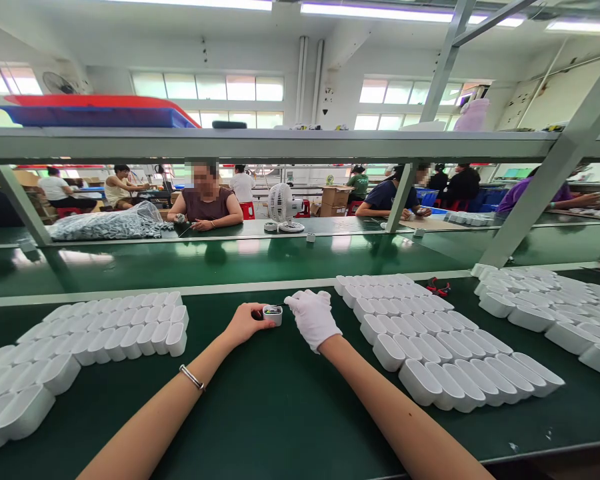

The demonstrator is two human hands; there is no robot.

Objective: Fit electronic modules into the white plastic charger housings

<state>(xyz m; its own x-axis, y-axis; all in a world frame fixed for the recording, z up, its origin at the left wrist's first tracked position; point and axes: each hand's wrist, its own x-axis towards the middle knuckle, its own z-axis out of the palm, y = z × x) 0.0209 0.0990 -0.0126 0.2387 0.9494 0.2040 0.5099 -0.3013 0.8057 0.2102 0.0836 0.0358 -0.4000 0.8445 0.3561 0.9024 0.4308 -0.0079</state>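
Note:
My left hand, bare with a bracelet on the wrist, grips a small white oval casing between thumb and fingers. The casing stands on the green table, its top uncovered, with green and dark parts inside. My right hand wears a white glove and is closed just right of the casing. From its fingertips a thin dark tool points left toward the casing's top; its kind is too small to make out. Rows of similar white casings stand on the left and on the right.
More white casings stand at the far right. Red-handled pliers lie behind the right rows. Beyond a pale ledge runs a green belt carrying small white pieces. A shelf crosses overhead on slanted posts. Several people sit across, near a white fan.

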